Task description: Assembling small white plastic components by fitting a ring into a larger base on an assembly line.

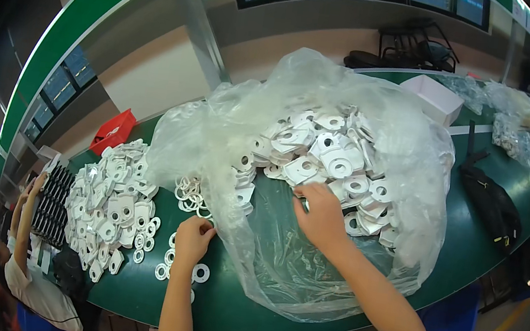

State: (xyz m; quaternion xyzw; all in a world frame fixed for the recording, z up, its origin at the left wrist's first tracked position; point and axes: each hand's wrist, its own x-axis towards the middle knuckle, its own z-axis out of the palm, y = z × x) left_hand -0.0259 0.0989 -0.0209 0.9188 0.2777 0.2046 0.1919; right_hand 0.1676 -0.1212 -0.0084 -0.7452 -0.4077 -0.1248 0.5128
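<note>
My right hand (321, 215) reaches into a large clear plastic bag (414, 166), at the near edge of a heap of white square pieces with round holes (328, 151). Its thumb and fingers are apart, and no piece shows between them. To the left, my left hand (192, 240) is held over the table beside the bag's edge, its thumb and fingers pinched together. Whatever those fingers hold is hidden. Loose white rings (201, 273) lie around and below this hand. Behind it sits a small pile of thin white rings (190, 196).
A second heap of white pieces (112, 201) covers the left of the green table (217, 314). Beyond are a red bin (114, 131) and black stacked trays (53, 203), where a co-worker (27, 267) works. At right lie a white box (431, 99) and a black bag (491, 204).
</note>
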